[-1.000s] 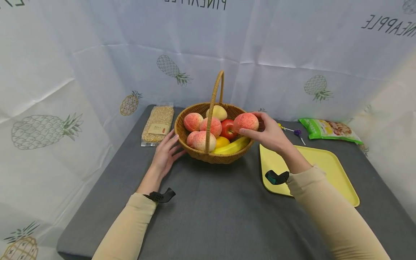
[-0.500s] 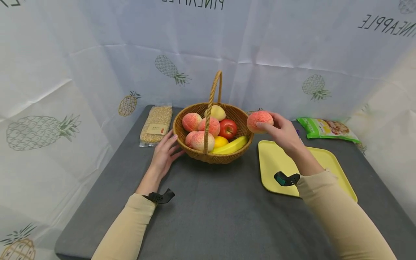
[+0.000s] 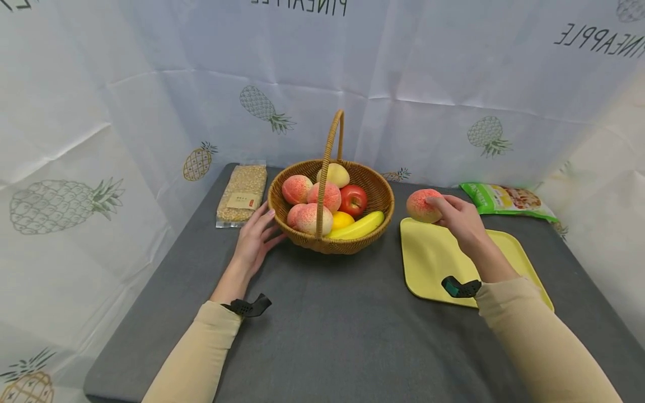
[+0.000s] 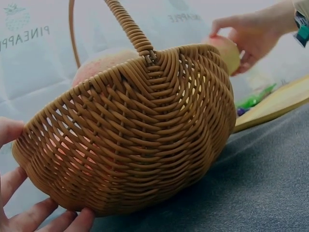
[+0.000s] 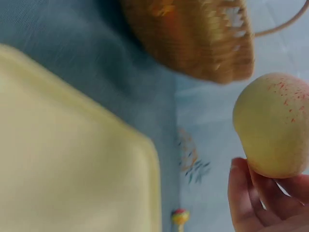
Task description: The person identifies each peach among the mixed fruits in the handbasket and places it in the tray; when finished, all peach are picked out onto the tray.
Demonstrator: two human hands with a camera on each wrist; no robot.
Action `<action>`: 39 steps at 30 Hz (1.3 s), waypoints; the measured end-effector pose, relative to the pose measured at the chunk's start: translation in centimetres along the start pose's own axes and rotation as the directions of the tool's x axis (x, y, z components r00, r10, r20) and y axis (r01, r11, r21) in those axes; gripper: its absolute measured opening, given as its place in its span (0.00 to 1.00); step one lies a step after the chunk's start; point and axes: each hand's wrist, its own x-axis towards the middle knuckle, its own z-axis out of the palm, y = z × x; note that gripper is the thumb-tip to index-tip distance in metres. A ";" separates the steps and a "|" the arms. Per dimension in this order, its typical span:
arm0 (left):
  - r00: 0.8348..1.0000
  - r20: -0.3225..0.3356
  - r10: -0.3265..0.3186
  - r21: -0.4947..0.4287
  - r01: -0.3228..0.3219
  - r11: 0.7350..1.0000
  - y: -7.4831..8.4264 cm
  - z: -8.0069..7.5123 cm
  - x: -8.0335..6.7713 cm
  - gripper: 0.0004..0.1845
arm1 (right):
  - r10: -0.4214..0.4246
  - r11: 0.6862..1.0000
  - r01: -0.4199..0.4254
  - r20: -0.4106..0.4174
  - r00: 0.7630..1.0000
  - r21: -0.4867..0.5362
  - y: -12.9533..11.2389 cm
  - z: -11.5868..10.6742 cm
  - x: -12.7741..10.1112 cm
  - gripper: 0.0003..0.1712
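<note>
Flat yellow plastic tray (image 3: 433,263) on the grey table (image 3: 322,336), directly beneath the grip. Woven wicker handled basket (image 3: 330,238) of fruit well to the left, steadied by straight fingers of the left hand (image 3: 257,238). Round pink-speckled peach (image 3: 422,205) pinched in right hand (image 3: 461,218) fingertips, above the tray's far left corner.
</note>
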 end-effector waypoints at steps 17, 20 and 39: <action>1.000 -0.003 -0.005 0.004 0.005 1.000 0.4 0.0 -0.1 0.36 | 0.096 0.992 -0.090 0.064 0.993 -0.093 5.1 -1.1 1.4 0.51; 1.000 -0.001 -0.015 -0.004 0.015 1.000 0.3 0.0 -0.1 0.37 | 0.126 0.988 -0.119 0.071 0.990 -0.095 5.6 -1.2 1.5 0.53; 1.000 -0.005 -0.006 -0.009 0.006 1.000 0.0 -0.1 -0.2 0.36 | 0.136 0.982 -0.124 0.075 0.988 -0.144 6.4 -0.9 2.3 0.50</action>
